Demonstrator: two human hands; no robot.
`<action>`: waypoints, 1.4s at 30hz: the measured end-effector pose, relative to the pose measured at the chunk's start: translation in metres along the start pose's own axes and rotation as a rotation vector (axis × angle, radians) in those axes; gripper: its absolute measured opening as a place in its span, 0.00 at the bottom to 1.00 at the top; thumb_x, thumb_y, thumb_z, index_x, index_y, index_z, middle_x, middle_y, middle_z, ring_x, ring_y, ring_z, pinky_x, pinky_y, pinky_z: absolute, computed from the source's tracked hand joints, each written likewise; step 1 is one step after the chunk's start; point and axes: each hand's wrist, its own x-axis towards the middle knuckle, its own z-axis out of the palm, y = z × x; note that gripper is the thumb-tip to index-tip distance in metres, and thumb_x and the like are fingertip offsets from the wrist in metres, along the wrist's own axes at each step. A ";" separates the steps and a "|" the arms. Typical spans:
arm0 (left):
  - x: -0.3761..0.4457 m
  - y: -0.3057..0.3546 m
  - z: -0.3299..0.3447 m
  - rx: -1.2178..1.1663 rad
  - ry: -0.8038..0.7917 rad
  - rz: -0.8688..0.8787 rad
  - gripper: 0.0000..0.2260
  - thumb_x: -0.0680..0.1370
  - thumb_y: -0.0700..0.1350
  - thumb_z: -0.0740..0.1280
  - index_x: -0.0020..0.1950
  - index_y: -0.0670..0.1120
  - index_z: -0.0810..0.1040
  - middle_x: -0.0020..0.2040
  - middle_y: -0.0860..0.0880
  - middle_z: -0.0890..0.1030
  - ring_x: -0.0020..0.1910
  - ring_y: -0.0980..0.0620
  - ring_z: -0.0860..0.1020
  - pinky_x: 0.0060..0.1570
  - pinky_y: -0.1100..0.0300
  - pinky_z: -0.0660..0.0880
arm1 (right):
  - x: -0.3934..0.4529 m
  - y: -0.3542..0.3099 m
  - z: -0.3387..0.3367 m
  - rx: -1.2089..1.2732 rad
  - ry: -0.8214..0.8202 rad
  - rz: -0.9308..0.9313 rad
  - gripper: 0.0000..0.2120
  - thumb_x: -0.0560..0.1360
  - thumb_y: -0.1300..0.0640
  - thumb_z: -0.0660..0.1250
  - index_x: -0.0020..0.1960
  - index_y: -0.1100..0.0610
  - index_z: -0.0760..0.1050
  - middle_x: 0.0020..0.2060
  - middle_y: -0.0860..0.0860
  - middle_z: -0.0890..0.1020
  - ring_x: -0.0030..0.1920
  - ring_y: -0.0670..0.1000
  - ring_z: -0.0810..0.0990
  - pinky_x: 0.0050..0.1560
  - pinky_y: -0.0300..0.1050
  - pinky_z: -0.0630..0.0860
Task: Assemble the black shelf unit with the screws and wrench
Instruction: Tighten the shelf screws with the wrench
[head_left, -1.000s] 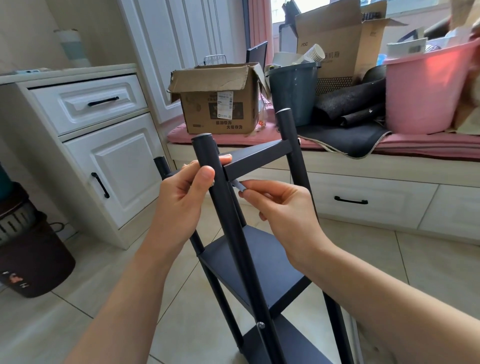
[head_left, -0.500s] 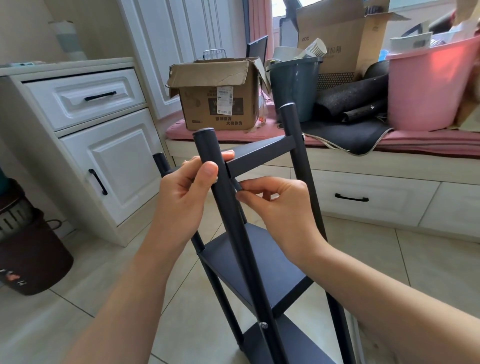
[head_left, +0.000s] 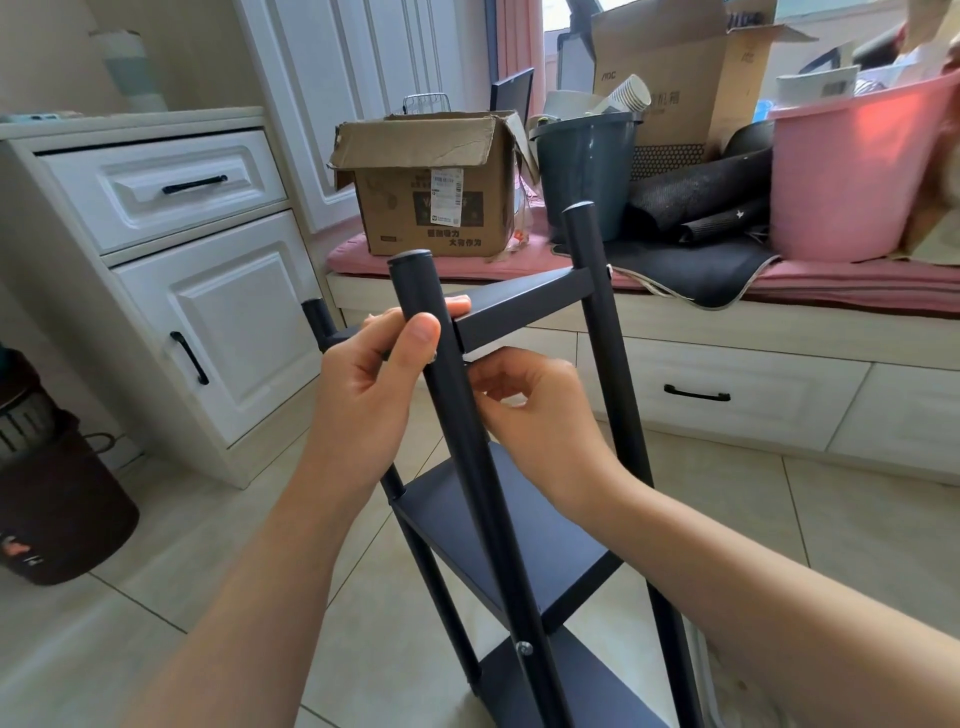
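Note:
The black shelf unit (head_left: 519, 525) stands on the tiled floor in front of me, tilted toward me. My left hand (head_left: 363, 395) grips its near post (head_left: 415, 280) just below the cap, thumb across the front and fingertips on the top shelf (head_left: 524, 306). My right hand (head_left: 540, 415) is on the right of that post under the top shelf. Its curled fingertips pinch at the joint, and the small silver screw it pinches is hidden behind the post. A silver screw head (head_left: 524, 648) shows lower on the same post.
A white cabinet (head_left: 171, 291) stands at the left, with a dark basket (head_left: 52, 499) in front of it. Behind the shelf, a bench with drawers (head_left: 727, 384) carries a cardboard box (head_left: 431, 192), a grey bin (head_left: 587, 171) and a pink tub (head_left: 852, 176).
My right hand has moved left to the post and brought the silver screw up under the top shelf, where it is now hidden. The left hand keeps its grip.

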 end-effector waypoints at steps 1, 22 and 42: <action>0.000 0.000 0.001 -0.011 0.005 -0.006 0.15 0.80 0.57 0.59 0.57 0.57 0.83 0.53 0.43 0.83 0.53 0.53 0.77 0.51 0.77 0.67 | 0.000 -0.001 0.001 -0.008 -0.010 0.013 0.06 0.75 0.65 0.71 0.48 0.56 0.83 0.41 0.48 0.84 0.45 0.48 0.81 0.49 0.37 0.80; -0.002 0.006 0.001 -0.101 -0.003 -0.033 0.13 0.79 0.54 0.62 0.56 0.56 0.85 0.55 0.44 0.83 0.57 0.50 0.77 0.52 0.77 0.68 | -0.004 -0.005 -0.042 -0.026 0.083 -0.183 0.11 0.73 0.63 0.74 0.42 0.46 0.82 0.38 0.41 0.84 0.36 0.39 0.77 0.41 0.29 0.73; -0.003 0.007 0.003 -0.136 0.022 -0.059 0.14 0.78 0.54 0.62 0.54 0.55 0.86 0.55 0.43 0.83 0.57 0.53 0.79 0.51 0.76 0.69 | -0.004 -0.005 -0.015 -0.058 0.039 -0.079 0.04 0.74 0.62 0.74 0.48 0.58 0.84 0.41 0.49 0.85 0.44 0.47 0.82 0.49 0.38 0.80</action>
